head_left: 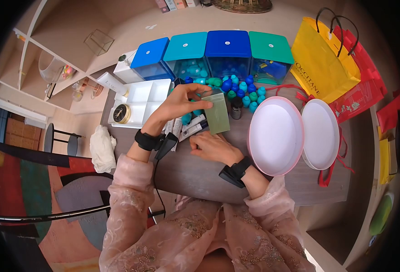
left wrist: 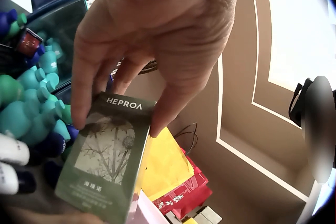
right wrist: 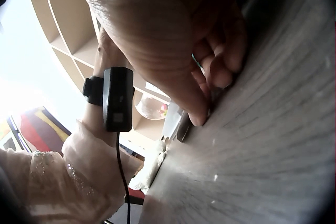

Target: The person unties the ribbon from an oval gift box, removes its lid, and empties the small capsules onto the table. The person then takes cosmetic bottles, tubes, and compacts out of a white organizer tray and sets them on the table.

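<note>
A flat green box [head_left: 219, 119] printed HEPROA hangs from my left hand [head_left: 181, 102], which pinches its top end between thumb and fingers. In the left wrist view the printed front of the box [left wrist: 105, 153] shows clearly. My right hand [head_left: 215, 148] rests low on the grey table [head_left: 191, 177], just below the box, with loosely curled fingers and no object visible in them. Right beside its fingertips lie several white tubes [head_left: 192, 130]. A small dark bottle [head_left: 236, 109] stands to the right of the box.
Four lidded bins [head_left: 227, 44] in blues and greens line the back. Before them lie several blue and teal bottles [head_left: 241, 90]. A white divided tray [head_left: 138, 111] holds a round gold-rimmed container [head_left: 121, 113]. Rightward are a round pink-rimmed box [head_left: 276, 136], its white counterpart [head_left: 320, 133] and a yellow bag [head_left: 322, 68].
</note>
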Available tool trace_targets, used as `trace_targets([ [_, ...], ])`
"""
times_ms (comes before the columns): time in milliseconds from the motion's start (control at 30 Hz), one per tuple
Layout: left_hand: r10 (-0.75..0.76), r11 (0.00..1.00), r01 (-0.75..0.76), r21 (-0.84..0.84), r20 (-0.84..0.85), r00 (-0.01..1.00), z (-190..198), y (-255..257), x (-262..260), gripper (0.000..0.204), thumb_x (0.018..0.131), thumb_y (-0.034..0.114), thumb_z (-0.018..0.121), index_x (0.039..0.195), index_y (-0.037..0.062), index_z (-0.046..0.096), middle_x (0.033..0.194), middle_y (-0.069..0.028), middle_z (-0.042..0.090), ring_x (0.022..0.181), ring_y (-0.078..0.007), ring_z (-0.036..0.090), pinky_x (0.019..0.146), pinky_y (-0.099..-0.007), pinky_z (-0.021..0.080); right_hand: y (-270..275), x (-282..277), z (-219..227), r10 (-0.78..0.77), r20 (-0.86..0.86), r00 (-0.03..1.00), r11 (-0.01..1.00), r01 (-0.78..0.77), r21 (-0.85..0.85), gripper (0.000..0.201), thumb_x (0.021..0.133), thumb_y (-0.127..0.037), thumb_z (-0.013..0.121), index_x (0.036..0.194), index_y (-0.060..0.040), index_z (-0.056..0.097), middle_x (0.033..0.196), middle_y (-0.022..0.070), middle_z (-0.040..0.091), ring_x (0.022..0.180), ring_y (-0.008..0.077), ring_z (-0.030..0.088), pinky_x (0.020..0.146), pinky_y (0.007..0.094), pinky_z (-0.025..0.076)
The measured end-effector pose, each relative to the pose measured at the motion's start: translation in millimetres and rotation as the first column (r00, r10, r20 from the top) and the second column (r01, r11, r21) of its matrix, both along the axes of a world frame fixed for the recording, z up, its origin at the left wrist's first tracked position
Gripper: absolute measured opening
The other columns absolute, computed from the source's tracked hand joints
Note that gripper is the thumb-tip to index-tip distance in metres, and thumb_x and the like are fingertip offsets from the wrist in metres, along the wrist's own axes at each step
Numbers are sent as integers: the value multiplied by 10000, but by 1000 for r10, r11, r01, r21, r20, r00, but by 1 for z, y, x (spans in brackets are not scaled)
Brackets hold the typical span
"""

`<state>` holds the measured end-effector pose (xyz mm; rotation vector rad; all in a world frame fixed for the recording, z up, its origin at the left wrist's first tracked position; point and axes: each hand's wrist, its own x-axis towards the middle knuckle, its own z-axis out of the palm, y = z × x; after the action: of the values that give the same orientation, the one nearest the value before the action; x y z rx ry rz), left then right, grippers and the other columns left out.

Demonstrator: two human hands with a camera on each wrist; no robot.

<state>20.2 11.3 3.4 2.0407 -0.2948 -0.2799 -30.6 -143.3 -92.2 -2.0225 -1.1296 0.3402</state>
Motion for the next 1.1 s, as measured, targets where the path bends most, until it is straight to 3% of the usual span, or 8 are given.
trace_targets([
  [233,70,996,-75,-51,-94,993,-10,-4,7,576,719,278,764,1157,-41,569,1077,-134,622,818,-146,580,686,-286,491,-1,4,5,10,-46,999,1000,-11,-19,139,755,-187,648,783,-65,588,799,95,633,839,297,584,754,415,437],
  [300,92,995,-92,48,-3,996,-14,-2,9,587,715,280,763,1161,-45,563,1074,-136,621,834,-156,587,695,-295,493,-1,4,4,5,-21,1000,1000,-5,-17,141,755,-191,649,783,-67,590,800,95,634,840,295,585,757,411,435],
  [433,97,993,-102,68,68,993,-24,-2,10,588,711,280,764,1166,-33,563,1074,-135,621,858,-170,588,719,-305,490,0,4,2,-8,24,1000,1000,9,-14,147,751,-201,654,776,-70,594,802,93,635,843,290,585,765,402,428],
  [800,133,988,-126,-85,83,988,-35,3,4,510,757,232,734,1177,0,560,1067,-120,624,953,-181,578,761,-300,480,3,6,1,-17,8,1000,999,17,28,128,726,-161,650,741,-50,589,741,137,623,769,334,598,703,438,440],
  [967,146,989,-145,-18,139,979,-36,5,1,525,752,252,740,1181,7,560,1083,-120,623,900,-160,596,756,-284,487,3,6,4,-18,23,1000,1000,17,26,168,740,-176,675,763,-22,612,704,145,629,702,318,609,656,409,453],
  [1100,268,963,-267,-36,232,935,-27,21,0,490,745,263,750,1128,1,592,971,-108,660,851,-185,627,761,-293,488,3,7,0,-30,40,999,999,29,34,173,740,-185,679,765,-27,612,697,142,628,691,309,609,646,402,452],
])
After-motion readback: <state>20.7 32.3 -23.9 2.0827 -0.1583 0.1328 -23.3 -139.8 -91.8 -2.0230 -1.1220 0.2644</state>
